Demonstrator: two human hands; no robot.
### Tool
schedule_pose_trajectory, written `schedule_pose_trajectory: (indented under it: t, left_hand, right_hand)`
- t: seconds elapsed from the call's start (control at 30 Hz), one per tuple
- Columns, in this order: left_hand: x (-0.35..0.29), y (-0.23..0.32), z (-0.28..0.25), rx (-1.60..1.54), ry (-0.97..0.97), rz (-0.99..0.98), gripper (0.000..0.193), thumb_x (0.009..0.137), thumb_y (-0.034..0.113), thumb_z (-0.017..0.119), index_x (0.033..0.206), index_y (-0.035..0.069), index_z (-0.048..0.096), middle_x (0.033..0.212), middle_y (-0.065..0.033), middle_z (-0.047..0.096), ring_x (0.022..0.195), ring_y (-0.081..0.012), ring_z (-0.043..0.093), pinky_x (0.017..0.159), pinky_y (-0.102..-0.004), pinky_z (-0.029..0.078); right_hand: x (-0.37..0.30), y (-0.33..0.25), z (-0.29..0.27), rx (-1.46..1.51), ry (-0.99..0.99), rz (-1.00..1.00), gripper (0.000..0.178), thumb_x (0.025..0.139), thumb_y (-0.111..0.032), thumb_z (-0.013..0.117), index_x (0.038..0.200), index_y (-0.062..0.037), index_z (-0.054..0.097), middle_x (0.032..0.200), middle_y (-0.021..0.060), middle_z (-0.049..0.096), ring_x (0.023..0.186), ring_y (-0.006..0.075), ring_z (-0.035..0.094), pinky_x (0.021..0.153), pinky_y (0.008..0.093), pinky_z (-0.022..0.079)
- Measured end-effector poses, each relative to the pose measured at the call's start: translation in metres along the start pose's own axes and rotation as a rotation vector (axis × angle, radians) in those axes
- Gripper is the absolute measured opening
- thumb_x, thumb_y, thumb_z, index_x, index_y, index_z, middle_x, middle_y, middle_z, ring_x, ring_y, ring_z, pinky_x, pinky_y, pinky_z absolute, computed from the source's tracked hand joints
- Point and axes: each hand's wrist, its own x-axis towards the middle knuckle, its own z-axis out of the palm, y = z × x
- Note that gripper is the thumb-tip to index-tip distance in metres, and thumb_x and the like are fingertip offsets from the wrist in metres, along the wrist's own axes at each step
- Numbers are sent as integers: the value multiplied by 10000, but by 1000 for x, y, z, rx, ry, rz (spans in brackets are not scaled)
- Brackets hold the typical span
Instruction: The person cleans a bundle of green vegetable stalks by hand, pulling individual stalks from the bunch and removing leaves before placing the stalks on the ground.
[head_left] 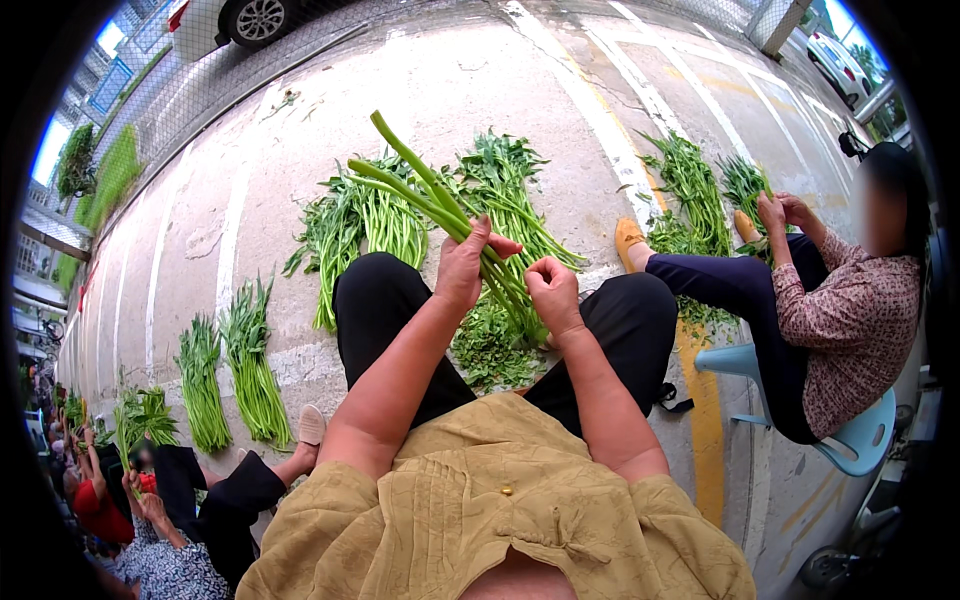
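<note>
My left hand (463, 266) is wrapped round a small bunch of water spinach stalks (412, 190). Their thick bare ends point up and away to the left, and the lower part slants down between my knees. Just right of the bunch is my right hand (553, 294), its fingers curled in a pinch; what they hold, if anything, is hidden. Below both hands a heap of loose green leaves (490, 350) lies on the ground between my legs. Past my knees are two larger piles of water spinach, a left one (345, 230) and a right one (505, 185).
At right a person (850, 290) on a blue plastic stool (865, 435) handles greens beside another pile (690, 195). Two bundles (250, 365) lie to the left, near other seated people (180, 520). A wire fence (190, 95) and a parked car (235, 20) stand beyond the pavement.
</note>
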Motion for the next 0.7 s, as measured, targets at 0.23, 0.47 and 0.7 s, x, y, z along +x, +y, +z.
schedule_pose_trajectory:
  t: [0.23,0.47,0.7]
  left_hand:
    - [1,6,0,-2,22,24,284,866,349,546,811,76,493,703,-126,646,650,-178,637,615,-270,491]
    - [-3,-2,4,-11,20,5,302,874,321,537,766,38,539,710,-134,641,649,-202,634,622,-294,507]
    - [-3,-9,6,-11,-32,18,264,877,310,535,808,56,512,693,-115,634,651,-202,637,628,-290,498]
  right_hand:
    - [-6,-23,-7,-115,73,-226,63,712,-38,609,755,-19,567,707,55,543,615,136,547,598,257,457]
    - [-13,-38,2,-197,7,-427,80,716,-68,646,775,-25,613,716,77,544,621,195,558,576,291,452]
    - [-12,-33,2,-266,30,-445,37,707,-74,632,721,-44,616,716,94,549,632,257,549,575,334,446]
